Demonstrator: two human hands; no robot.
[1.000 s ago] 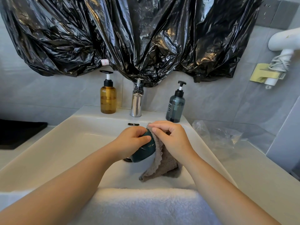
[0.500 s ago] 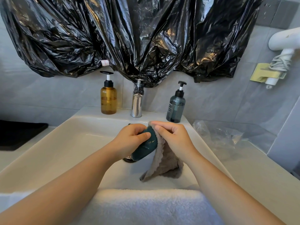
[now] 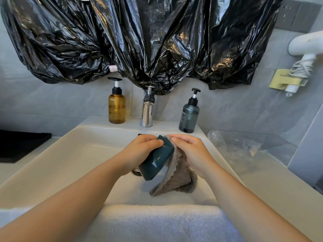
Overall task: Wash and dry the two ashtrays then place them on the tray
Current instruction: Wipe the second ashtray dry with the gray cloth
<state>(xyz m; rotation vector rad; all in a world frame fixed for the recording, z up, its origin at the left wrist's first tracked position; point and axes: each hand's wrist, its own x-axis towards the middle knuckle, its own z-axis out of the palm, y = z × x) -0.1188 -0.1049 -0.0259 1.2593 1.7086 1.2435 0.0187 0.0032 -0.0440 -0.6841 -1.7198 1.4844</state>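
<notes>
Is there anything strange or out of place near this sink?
Yes. Crumpled black plastic sheeting hangs across the wall above the white sink and drapes over the top of the chrome tap. A crumpled clear plastic bag lies on the counter to the right.

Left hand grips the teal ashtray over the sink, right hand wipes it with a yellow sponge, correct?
Not a yellow sponge: the head view shows the right hand holding a grey-brown cloth against the teal ashtray. The left hand grips it over the sink.
</notes>
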